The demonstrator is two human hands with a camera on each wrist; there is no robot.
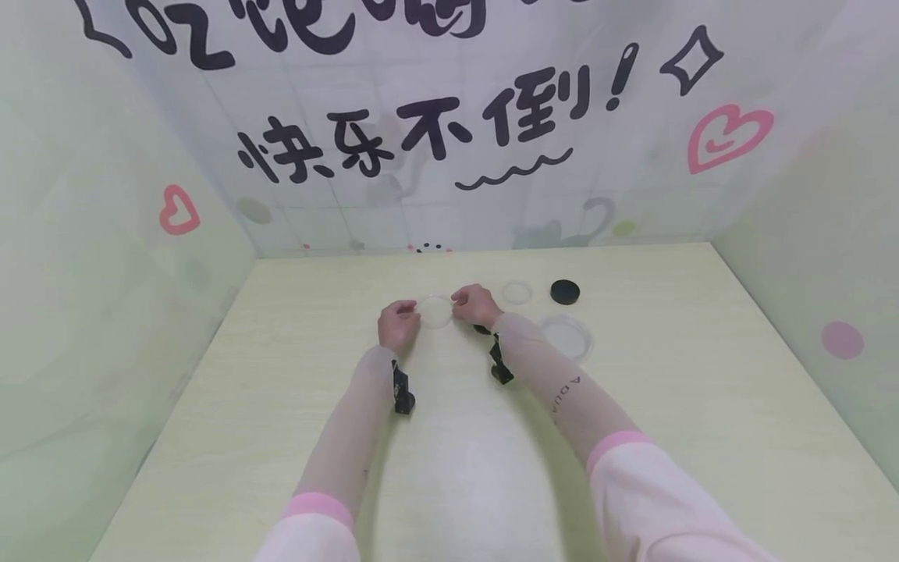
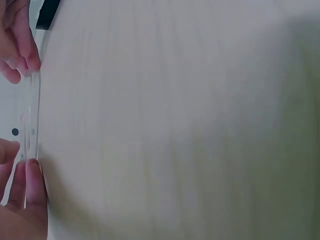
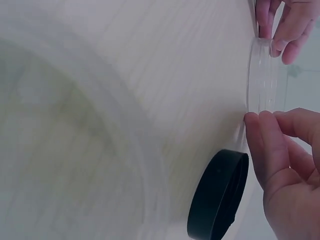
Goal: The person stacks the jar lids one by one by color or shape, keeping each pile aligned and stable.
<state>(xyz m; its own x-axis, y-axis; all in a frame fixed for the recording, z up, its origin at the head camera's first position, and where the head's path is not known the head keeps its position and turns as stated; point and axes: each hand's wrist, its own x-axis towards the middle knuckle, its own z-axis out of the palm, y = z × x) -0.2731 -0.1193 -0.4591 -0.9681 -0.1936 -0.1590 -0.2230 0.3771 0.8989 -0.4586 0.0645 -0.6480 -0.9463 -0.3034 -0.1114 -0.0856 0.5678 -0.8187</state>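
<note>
Clear, smooth plastic formed the shallow round dish (image 1: 435,312) at the far part of the pale, wood-grained table (image 1: 449,460). Left hand (image 1: 399,324) and right hand (image 1: 474,304) pinched opposite edges, thumbs close to fingertips. It sat level, broad face upward, its width running from hand to hand. A black, thick-rimmed disc (image 3: 217,195) lay near the right hand.

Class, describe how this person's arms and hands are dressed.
The left hand and right hand are bare. Greyish-beige arm sleeves run down to the wrists, with dark lettering on the right one. Further up are pale pinkish-white garment sleeves ending in pink cuffs. A small black device is worn at each wrist.
</note>
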